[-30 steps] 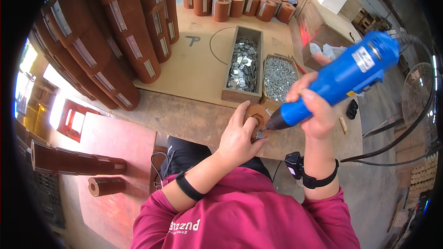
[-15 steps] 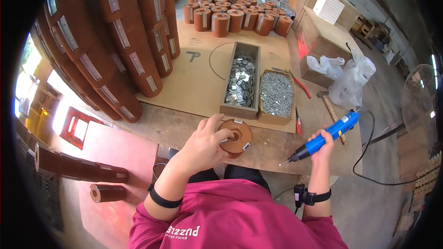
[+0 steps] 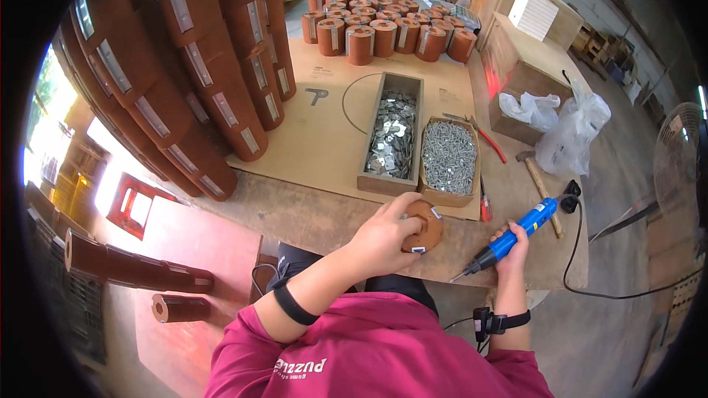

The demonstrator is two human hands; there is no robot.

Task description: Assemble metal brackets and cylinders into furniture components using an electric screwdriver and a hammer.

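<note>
A: Head view. Left hand (image 3: 380,239) — fingers?

B: Curled over a brown round wooden piece (image 3: 422,226), gripping its top and side. The piece sits at the near edge of the workbench (image 3: 310,214), a small metal clip on its near rim.

A: Right hand (image 3: 512,247)?

B: Wrapped shut around a blue electric screwdriver (image 3: 516,234), tip pointing left and near, clear of the round piece. Its black cable trails off right.

A: Farther out?

B: Just beyond the piece, two trays side by side: metal plates (image 3: 394,133) left, screws (image 3: 448,156) right. A hammer (image 3: 538,180) lies right. Brown cylinders (image 3: 383,29) stand at the far end; tall stacks (image 3: 192,81) lean at left.
</note>
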